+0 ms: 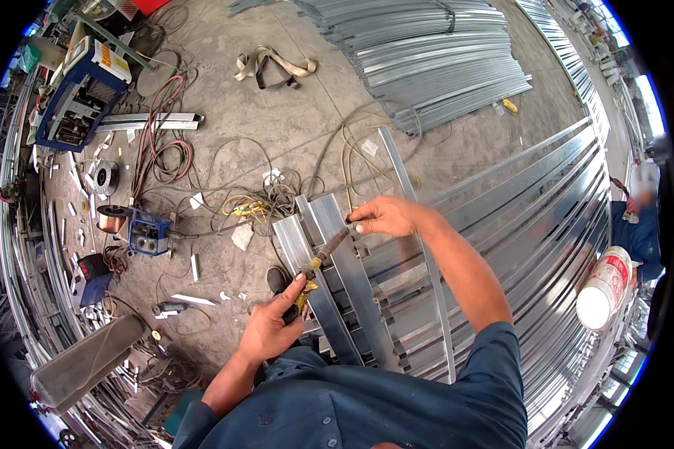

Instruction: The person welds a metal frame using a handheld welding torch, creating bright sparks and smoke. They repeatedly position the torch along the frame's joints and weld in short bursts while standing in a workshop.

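Concrete flooring (pixel 314 112) forms the base of the workshop, and a torch (pixel 331 247) serves as the reference for all positions below. Tangled cables (pixel 277 198) lie on the floor beyond the torch and to its left. A blue-framed unit (pixel 151 233) stands farther left of it. A bundle of metal profiles (pixel 442 67) rests well beyond the torch, slightly to its right. A white bucket (pixel 599 292) is located far to its right, near a co-worker in blue clothing (pixel 636 236).

Parallel metal channels (pixel 363 299) run beneath the torch; their raised, side-by-side arrangement probably keeps them accessible from a standing position. The torch is held at a slant across them, rear end toward the body and front end pointing away and to the right. This angle presumably presents the front end to the opposite hand while the rear stays supported.

The left hand (pixel 273 329) is wrapped around the yellow rear section of the torch, index finger extended along it. The right hand (pixel 389 217) is at the front end, thumb and index finger pinched on a small dark part (pixel 350 220). Whether that part is attached to the torch cannot be determined. Accordingly, the torch lies between the two hands.
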`<state>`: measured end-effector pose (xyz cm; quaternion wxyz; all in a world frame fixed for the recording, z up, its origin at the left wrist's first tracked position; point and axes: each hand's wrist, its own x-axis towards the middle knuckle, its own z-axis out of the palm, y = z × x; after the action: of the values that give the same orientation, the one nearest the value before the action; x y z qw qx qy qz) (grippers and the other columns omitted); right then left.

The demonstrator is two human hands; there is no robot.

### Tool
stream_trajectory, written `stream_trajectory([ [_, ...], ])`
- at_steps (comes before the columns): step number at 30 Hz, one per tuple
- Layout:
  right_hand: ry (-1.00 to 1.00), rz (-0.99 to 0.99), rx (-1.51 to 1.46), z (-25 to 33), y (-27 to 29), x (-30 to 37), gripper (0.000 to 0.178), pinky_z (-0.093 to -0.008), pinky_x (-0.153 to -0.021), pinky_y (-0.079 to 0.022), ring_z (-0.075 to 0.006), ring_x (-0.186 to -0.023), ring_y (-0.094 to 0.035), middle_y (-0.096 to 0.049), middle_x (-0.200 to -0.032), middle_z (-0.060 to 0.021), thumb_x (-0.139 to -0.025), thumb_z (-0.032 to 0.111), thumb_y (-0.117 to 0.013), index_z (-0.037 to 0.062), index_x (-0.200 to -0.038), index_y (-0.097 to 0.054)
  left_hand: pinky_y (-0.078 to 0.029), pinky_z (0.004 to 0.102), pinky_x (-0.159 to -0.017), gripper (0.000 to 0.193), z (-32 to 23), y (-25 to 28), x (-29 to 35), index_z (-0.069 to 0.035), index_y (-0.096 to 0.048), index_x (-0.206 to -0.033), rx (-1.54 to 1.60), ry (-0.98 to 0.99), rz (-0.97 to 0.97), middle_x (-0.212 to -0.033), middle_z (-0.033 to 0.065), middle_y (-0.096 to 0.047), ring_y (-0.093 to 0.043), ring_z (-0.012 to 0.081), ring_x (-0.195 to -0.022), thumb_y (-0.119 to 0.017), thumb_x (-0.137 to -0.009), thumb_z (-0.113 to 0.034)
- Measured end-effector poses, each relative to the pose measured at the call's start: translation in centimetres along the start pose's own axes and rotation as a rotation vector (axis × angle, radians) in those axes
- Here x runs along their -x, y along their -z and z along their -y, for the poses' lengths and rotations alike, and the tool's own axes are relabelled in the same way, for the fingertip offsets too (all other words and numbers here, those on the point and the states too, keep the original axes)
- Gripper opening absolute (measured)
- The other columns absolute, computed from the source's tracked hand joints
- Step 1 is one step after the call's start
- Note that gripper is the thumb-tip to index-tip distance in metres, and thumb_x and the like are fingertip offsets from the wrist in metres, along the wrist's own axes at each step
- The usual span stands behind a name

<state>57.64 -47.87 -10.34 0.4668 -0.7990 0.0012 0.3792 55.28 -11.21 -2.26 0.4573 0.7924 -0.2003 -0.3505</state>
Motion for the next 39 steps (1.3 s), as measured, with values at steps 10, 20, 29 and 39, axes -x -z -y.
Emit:
stream_trajectory([
  [10,0.06,-0.026,0.01,-1.1,-0.3,-0.4,0.045,-0.0399,-0.099,-0.05,-0.0247,-0.109,-0.069,-0.075,-0.118,-0.0141,-0.098,0.037,-0.07,0.0097,-0.134,-0.069,-0.056,0.0355,-0.095,0.076,-0.5,0.4,-0.1,-0.02,-0.05,-0.156,-0.006,0.053,0.047,-0.134,0.0193,-0.069,-0.072,0.0345,-0.115,-0.072,-0.085,-0.003],
  [20,0.062,0.021,-0.166,-1.4,-0.5,-0.7,0.041,-0.0366,-0.098,-0.051,-0.0202,-0.109,-0.068,-0.075,-0.119,-0.0111,-0.101,0.032,-0.066,0.0074,-0.133,-0.069,-0.059,0.0424,-0.08,0.084,-1.2,-0.2,0.3,-0.029,-0.043,-0.16,-0.211,-0.016,0.038,-0.113,0.0173,-0.071,-0.072,0.0373,-0.092,-0.068,-0.083,-0.004],
  [29,0.01,0.046,-0.184,-5.4,-1.3,-1.8,0.041,-0.0353,-0.098,-0.051,-0.0203,-0.11,-0.068,-0.076,-0.119,-0.0088,-0.1,0.036,-0.067,0.0099,-0.132,-0.07,-0.058,0.0465,-0.078,0.083,-2.7,-0.9,0.4,-0.027,-0.045,-0.158,-0.332,-0.013,0.041,-0.113,0.0205,-0.07,-0.071,0.0412,-0.092,-0.067,-0.083,-0.002],
  [39,0.015,0.051,-0.342,-2.4,-1.1,-0.8,0.052,-0.0355,-0.107,-0.048,-0.0197,-0.123,-0.064,-0.072,-0.131,-0.0106,-0.101,0.038,-0.07,0.0018,-0.138,-0.064,-0.057,0.0442,-0.071,0.081,-2.1,-0.1,1.6,-0.025,-0.046,-0.158,-0.205,-0.037,-0.032,-0.109,0.0135,-0.07,-0.07,0.0365,-0.082,-0.069,-0.084,-0.001],
])
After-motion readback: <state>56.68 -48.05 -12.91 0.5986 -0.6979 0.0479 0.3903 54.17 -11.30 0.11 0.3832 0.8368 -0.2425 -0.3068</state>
